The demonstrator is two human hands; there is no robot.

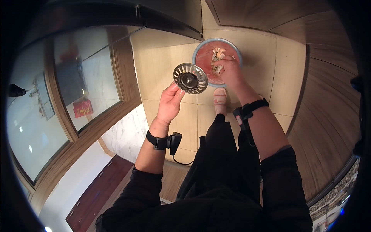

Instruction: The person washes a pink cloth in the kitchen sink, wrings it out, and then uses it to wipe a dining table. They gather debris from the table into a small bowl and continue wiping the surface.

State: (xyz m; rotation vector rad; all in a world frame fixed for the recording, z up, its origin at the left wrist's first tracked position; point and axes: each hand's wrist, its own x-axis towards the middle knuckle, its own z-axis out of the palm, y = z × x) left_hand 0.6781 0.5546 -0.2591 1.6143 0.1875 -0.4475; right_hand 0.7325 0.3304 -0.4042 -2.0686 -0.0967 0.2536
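A round metal sink strainer (pixel 190 78) with slots around its rim is pinched at the edge between the thumb and fingers of my left hand (pixel 170 103). It is held tilted, beside the near left side of a basin-like bin with a blue-grey rim (pixel 198 46) and a reddish inside. My right hand (pixel 232 71) reaches over the bin. Eggshell pieces (pixel 219 54) and pale wet scraps (pixel 216 69) show beside its fingers. Whether these fingers grip the scraps or only touch them, I cannot tell.
My slippered foot (pixel 220 98) stands on the tiled floor (pixel 168 63) just short of the bin. Wood-look cabinet fronts (pixel 324 116) rise on the right. A wood-framed glass door (pixel 127 72) stands on the left, with a dark cabinet edge (pixel 174 23) beyond.
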